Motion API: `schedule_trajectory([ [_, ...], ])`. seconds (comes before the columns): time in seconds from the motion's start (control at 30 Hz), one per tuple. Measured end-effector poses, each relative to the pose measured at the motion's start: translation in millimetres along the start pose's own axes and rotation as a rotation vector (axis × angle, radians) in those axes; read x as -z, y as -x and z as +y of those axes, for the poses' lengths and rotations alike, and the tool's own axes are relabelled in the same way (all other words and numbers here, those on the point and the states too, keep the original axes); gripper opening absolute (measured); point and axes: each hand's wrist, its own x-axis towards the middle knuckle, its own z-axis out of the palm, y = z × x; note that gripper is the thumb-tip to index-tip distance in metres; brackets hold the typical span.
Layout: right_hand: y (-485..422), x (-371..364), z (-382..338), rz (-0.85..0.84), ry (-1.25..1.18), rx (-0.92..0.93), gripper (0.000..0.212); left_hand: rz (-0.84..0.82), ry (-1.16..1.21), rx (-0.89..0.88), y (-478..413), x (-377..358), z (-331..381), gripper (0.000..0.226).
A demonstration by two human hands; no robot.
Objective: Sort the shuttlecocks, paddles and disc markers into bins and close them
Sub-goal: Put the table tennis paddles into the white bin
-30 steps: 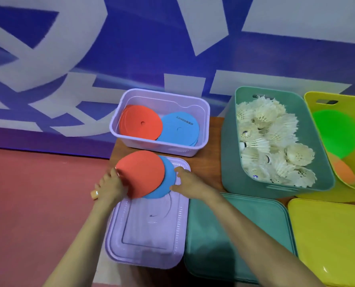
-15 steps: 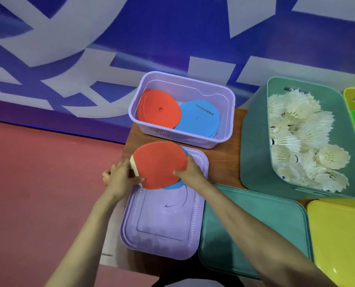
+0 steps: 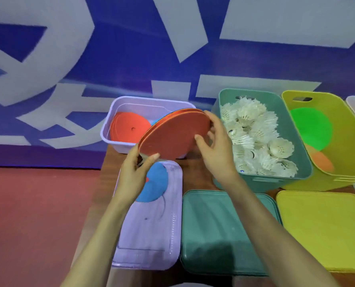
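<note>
The left hand (image 3: 134, 172) pinches the low edge of the red discs (image 3: 174, 135); the right hand (image 3: 216, 150) grips their high edge, thumb on the face. The stack tilts over the front rim of the purple bin (image 3: 105, 131), and a blue disc (image 3: 157, 181) lies just in front of that bin.

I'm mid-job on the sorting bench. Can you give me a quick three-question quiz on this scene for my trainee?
1. True or false: the left hand and right hand both hold the red disc marker stack.
2. Which bin holds the shuttlecocks? A purple, B teal, C yellow.
3. Fill in: the disc marker lying on the purple lid is ____.
Key: 1 true; 2 B, the teal bin; 3 blue.
</note>
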Motion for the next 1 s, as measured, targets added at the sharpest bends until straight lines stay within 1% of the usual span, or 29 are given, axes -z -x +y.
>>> schedule_trajectory([
  [0.1, -11, 52, -13, 0.108, -0.068, 0.048, 0.050, -0.074, 0.197, -0.023, -2, -48, 35, 0.016],
  [0.17, -17, 89, -11, 0.172, -0.103, 0.022, 0.048, -0.115, 0.275, 0.000, -5, -89, 57, 0.017],
  [0.3, -23, 175, 14, 0.260, -0.024, -0.064, 0.053, -0.174, 0.205, -0.036, -6, -176, 84, 0.031],
  [0.4, -22, 244, 42, 0.283, 0.072, -0.123, 0.054, -0.202, 0.125, -0.042, -1, -241, 91, 0.042],
  [0.5, -23, 306, 76, 0.295, 0.099, -0.193, 0.055, -0.229, -0.004, -0.066, 7, -306, 92, 0.040],
  [0.6, -30, 365, 111, 0.269, 0.147, -0.250, 0.055, -0.292, -0.042, 0.030, 12, -369, 100, 0.039],
  [0.67, -36, 404, 129, 0.257, 0.143, -0.261, 0.056, -0.314, -0.069, 0.054, 13, -411, 106, 0.038],
  [0.77, -45, 459, 150, 0.253, 0.124, -0.295, 0.056, -0.321, -0.059, 0.087, 13, -470, 117, 0.046],
  [0.83, -53, 491, 161, 0.256, 0.120, -0.315, 0.055, -0.330, 0.028, 0.151, 12, -506, 126, 0.047],
  [0.93, -69, 533, 173, 0.254, 0.152, -0.334, 0.058, -0.340, 0.170, 0.274, 6, -560, 140, 0.040],
  [1.0, -80, 559, 179, 0.204, 0.217, -0.362, 0.064, -0.329, 0.201, 0.301, -2, -598, 146, 0.039],
])
